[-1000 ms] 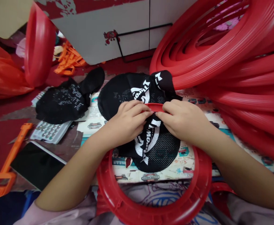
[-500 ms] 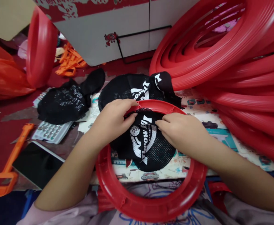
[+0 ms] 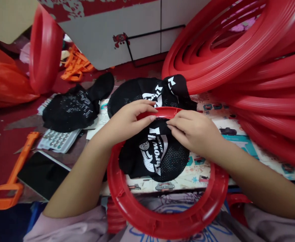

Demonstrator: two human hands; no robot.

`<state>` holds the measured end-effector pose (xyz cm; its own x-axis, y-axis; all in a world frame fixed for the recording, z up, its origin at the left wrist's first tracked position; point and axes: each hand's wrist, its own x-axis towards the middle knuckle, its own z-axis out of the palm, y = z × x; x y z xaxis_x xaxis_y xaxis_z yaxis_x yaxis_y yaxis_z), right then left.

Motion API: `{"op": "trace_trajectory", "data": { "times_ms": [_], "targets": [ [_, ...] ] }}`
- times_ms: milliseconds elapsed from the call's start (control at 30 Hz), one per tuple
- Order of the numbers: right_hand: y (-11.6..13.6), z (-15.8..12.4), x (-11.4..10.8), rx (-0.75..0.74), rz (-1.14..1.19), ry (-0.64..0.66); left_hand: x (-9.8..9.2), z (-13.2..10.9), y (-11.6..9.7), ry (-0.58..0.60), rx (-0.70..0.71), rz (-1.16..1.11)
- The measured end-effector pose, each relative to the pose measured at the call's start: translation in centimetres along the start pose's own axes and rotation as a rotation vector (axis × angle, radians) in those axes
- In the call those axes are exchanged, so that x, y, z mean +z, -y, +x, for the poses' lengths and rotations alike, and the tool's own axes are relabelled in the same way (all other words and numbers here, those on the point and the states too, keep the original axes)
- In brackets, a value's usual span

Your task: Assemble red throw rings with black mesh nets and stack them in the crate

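Red plastic makes up the ring (image 3: 167, 227), its near arc in front of the person's shirt (image 3: 187, 203) and its far rim up at the hands. Black mesh cloth (image 3: 174, 163) with white lettering hangs from that far rim across the ring's opening, over a printed cardboard sheet (image 3: 197, 176). Thumb and forefinger of the left hand (image 3: 127, 126) stand slightly apart, the far rim between them — I cannot tell how firmly they press. The right hand (image 3: 194, 131) pinches the cloth's upper edge between fingertips and thumb, just beside the rim.

Just beyond the ring lies more black mesh (image 3: 128, 89); a separate dark bundle (image 3: 69, 109) rests farther left, near a compartment tray (image 3: 59, 139), a dark flat panel (image 3: 43, 176) and an orange handled piece (image 3: 14, 179). Large red rings (image 3: 228, 87) crowd the right side — stacked and overlapping.
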<state>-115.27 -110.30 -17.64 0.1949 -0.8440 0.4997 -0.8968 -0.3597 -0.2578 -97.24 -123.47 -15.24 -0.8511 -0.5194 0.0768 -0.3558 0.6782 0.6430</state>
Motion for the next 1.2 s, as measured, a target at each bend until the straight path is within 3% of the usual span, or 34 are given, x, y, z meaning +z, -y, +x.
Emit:
{"op": "trace_trajectory", "data": {
  "times_ms": [100, 267, 667, 1067, 1200],
  "targets": [
    [-0.2, 0.1, 0.1, -0.025, -0.023, 0.013, 0.5, 0.5, 0.6, 0.035, -0.06, -0.104],
    [-0.3, 0.3, 0.4, -0.034, -0.082, 0.027, 0.4, 0.7, 0.9, -0.001, -0.065, -0.201],
    [-0.3, 0.7, 0.5, 0.033, -0.093, 0.112, 0.9, 0.8, 0.8, -0.01, -0.126, -0.206],
    [-0.5, 1.0, 0.7, 0.091, -0.147, 0.235, 2.0, 1.0, 1.0, -0.089, -0.064, 0.008],
    [-0.2, 1.1, 0.5, 0.072, -0.207, 0.224, 2.2, 1.0, 0.8, -0.087, -0.087, 0.079]
  ]
}}
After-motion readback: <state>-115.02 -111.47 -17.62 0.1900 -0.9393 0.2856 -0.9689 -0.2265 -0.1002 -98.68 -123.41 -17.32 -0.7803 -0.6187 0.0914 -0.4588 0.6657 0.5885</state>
